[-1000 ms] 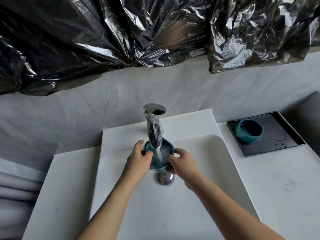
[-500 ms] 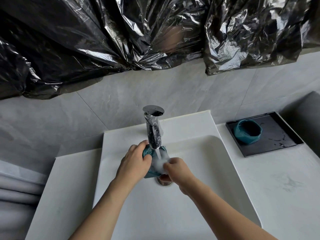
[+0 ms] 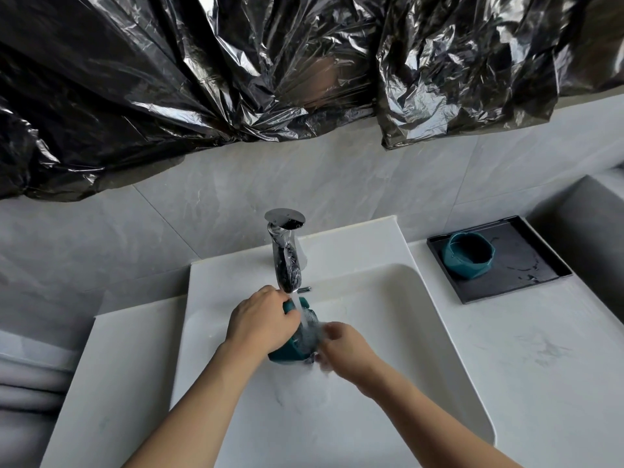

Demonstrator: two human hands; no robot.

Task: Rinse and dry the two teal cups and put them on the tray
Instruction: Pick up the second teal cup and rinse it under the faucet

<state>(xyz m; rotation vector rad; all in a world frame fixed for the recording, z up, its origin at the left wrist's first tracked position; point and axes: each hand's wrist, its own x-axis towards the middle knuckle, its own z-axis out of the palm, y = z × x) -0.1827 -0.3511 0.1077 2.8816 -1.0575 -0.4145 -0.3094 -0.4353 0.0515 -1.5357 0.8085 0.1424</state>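
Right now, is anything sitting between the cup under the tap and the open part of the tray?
Nothing visible. The cup leaves the basin over bare counter to the tray; the other cup fills only its left side.

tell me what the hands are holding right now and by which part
The left hand grips a teal cup around its outer side wall, under the running faucet. The right hand touches the cup's other side; its fingers are blurred by water.
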